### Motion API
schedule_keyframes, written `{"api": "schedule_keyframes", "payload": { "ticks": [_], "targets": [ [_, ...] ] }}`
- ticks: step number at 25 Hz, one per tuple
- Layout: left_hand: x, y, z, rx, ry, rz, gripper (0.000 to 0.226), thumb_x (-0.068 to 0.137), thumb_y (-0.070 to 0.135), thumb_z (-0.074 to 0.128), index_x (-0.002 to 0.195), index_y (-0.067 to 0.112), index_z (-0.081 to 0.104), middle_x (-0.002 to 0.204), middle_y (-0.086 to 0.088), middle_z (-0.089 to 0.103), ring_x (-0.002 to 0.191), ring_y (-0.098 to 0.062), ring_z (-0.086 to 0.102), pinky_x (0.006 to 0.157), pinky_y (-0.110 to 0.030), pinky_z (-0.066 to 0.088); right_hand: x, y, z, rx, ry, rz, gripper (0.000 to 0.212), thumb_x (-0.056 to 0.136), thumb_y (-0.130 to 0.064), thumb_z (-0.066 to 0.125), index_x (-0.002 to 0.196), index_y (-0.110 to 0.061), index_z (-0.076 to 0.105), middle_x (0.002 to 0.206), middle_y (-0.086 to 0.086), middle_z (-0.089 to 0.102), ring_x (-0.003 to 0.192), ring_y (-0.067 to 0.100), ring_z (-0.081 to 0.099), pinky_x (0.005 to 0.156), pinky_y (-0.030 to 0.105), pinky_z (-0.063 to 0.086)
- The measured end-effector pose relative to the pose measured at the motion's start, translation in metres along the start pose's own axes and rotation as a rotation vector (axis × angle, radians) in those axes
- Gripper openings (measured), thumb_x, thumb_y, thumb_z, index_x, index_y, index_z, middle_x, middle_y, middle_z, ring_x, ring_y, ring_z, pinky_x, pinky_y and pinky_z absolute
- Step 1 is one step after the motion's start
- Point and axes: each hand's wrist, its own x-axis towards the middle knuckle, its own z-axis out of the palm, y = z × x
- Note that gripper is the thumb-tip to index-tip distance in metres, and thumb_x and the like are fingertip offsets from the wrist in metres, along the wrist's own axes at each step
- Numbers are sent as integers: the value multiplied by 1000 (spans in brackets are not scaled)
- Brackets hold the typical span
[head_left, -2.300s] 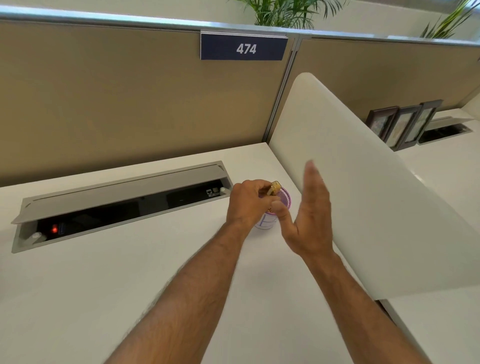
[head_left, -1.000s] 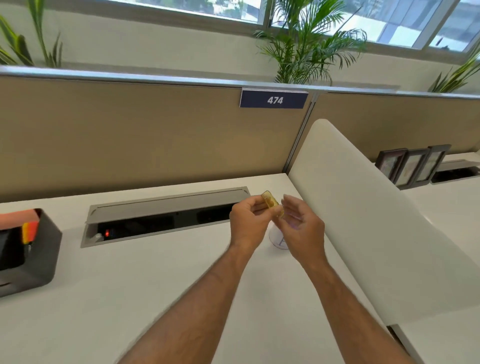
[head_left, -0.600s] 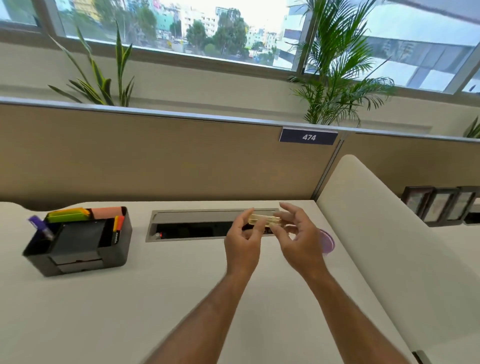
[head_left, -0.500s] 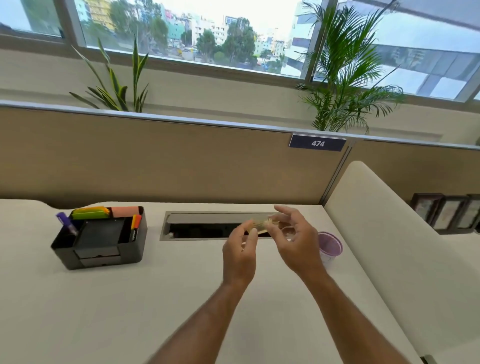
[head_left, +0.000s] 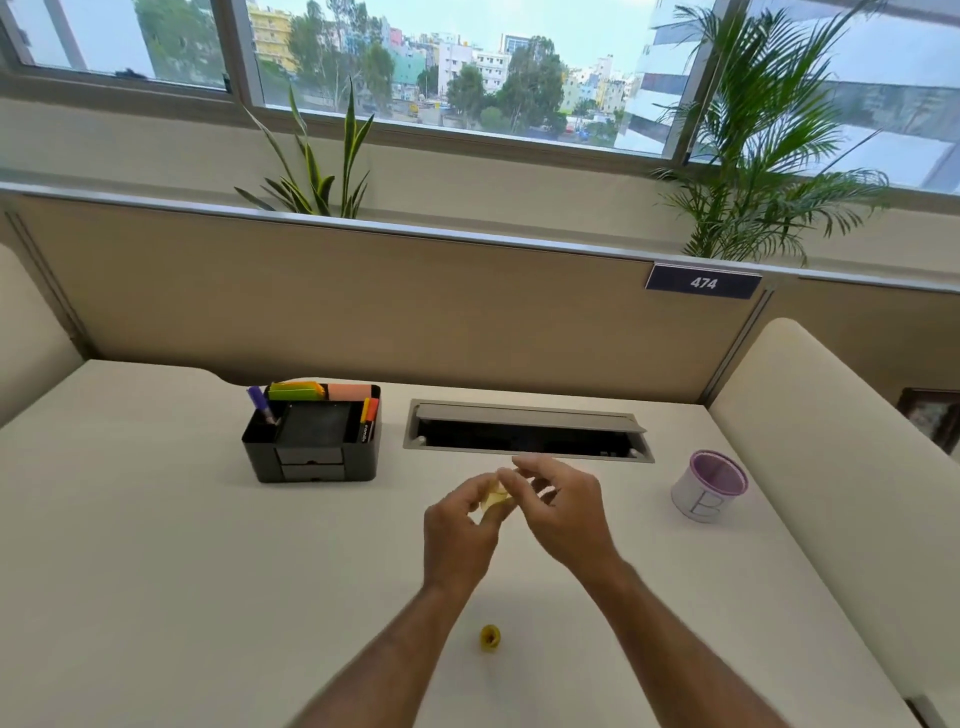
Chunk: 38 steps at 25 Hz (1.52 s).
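My left hand (head_left: 457, 532) and right hand (head_left: 567, 515) meet above the middle of the worktop (head_left: 156, 571), fingers curled, both pinching a small pale yellow piece (head_left: 493, 500) too blurred to make out. A small yellow roll (head_left: 489, 637) lies on the worktop near me, between my forearms. Far right stands a purple-rimmed cup (head_left: 709, 487) with a hand-drawn "B", far left a black organiser (head_left: 311, 441) of markers, and the partition sign (head_left: 703, 283) reads "474".
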Motion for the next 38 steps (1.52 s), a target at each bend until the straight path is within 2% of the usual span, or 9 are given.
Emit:
{"api": "schedule_keyframes", "payload": {
  "ticks": [4,8,11,14,17,20,25,29,38],
  "targets": [
    [-16,-28,-32,32,28,-109,39,75,29,84,112,20,73,98,16,73,91,-1,68,79,-18,55,-46,27,32,-167,-255,212,26,89,-37,67,110,-22,73,105,-9,74,84,2,67,78,19,53],
    [-32,-48,-53,63,46,-189,41,74,27,85,111,18,73,98,12,75,90,-6,69,78,-20,54,-93,52,53,-444,-737,191,48,89,-26,59,137,-30,53,144,-6,50,129,15,49,106,27,40],
    [-44,-55,-61,92,48,-221,41,73,28,86,111,18,73,98,9,75,89,-9,69,75,-14,51,-109,53,60,-648,-887,52,57,87,-12,54,140,-31,45,151,1,40,132,26,42,99,40,48],
    [-53,-57,-65,83,36,-247,38,72,27,87,108,20,74,93,14,74,89,-9,69,74,-13,50,-117,51,64,-806,-923,-139,40,86,-1,50,123,-14,54,130,13,52,117,35,48,80,46,49],
    [-58,-56,-65,72,33,-266,39,72,26,87,107,19,74,94,11,75,88,-7,69,74,-9,49,-120,55,65,-774,-821,-156,36,87,1,44,117,-10,60,119,12,59,111,33,52,80,44,49],
    [-61,-54,-64,63,37,-268,40,70,26,88,107,18,74,95,9,77,85,-5,69,72,-7,49,-108,37,56,-429,-462,-60,36,91,-9,52,123,-18,67,109,5,66,99,22,62,84,34,53],
    [-64,-47,-58,82,23,-232,41,71,29,87,109,18,74,98,7,76,84,-7,69,70,-14,53,-66,-18,40,94,37,55,22,74,-4,77,93,-14,73,88,-4,72,77,9,70,70,20,59],
    [-64,-40,-52,76,14,-181,38,73,32,85,107,19,75,98,8,76,82,-8,70,70,-18,56,-57,-44,38,314,40,158,23,73,-5,82,86,-18,69,90,-6,75,83,10,73,72,19,60],
    [-69,-20,-49,31,21,-72,20,74,32,84,92,34,76,76,33,70,78,1,68,62,-12,54,-65,-48,31,256,-20,186,20,69,-12,87,78,-19,70,91,-8,78,88,8,73,77,29,61]
  ]
}}
